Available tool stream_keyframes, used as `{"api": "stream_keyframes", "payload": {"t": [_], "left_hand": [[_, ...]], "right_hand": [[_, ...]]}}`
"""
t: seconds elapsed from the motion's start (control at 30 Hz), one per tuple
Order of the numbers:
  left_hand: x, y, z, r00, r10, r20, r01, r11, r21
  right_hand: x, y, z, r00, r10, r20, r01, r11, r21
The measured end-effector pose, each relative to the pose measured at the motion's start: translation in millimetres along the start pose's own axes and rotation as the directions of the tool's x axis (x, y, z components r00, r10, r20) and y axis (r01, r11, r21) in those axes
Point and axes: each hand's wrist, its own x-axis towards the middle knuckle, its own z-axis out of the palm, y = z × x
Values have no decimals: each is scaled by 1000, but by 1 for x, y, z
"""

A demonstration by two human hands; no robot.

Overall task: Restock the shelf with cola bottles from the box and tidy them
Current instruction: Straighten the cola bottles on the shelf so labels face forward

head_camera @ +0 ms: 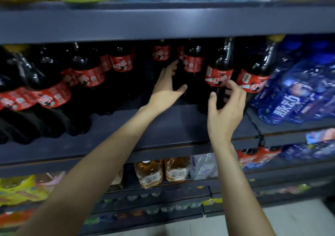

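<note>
A dark shelf (172,125) runs across my view at chest height, its front strip bare in the middle, which I judge is the gap I am filling; cola bottles (52,88) with red labels crowd its left side right up to the edge, while the middle rows sit further back, so the line is uneven and wants tidying; blue bottle packs (293,98) take the right end, which is why the cola has to stop there; the box the stock comes from is not in view.

My left hand (165,88) reaches deep between two back rows, fingers (173,66) straight and spread, the tips against the side of a rear cola bottle (193,63); it holds nothing, and I read it as steadying or nudging that bottle into line, though whether it truly touches is hard to tell in the dark.

My right hand (225,108) is nearer the front, fingers curved loosely about the lower body of a front cola bottle (218,76), thumb on its left, the others on its right; I cannot tell whether they grip it or only frame it; the bottle leans slightly, so I judge the hand is there to square it up beside its neighbour (253,79).
</note>
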Motion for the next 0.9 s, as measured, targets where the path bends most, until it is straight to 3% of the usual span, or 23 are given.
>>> {"api": "stream_keyframes", "payload": {"t": [0.13,0.2,0.27,0.37,0.47,0.63,0.8,0.9], "left_hand": [[30,-5,25,998,-41,-49,37,997,-67],[37,-10,30,998,-69,3,69,992,-110],[37,-12,34,996,-45,79,53,994,-99],[33,-7,35,998,-16,62,20,998,-55],[13,2,25,1000,-18,-10,18,1000,11],[-63,-1,-27,978,-42,-203,56,996,63],[-109,-3,-88,894,-77,-441,131,987,93],[-122,-15,-107,844,-121,-523,226,964,142]], "right_hand": [[8,1,2,986,119,114,-105,987,-121],[8,-2,9,967,177,184,-147,975,-166],[9,-6,15,959,204,194,-179,974,-140],[15,-10,21,962,214,169,-197,974,-111],[18,-13,18,947,249,202,-228,966,-120],[17,-17,3,887,182,425,-182,982,-42],[11,-47,22,810,78,581,-221,958,181],[1,-67,49,769,39,638,-233,946,223]]}}
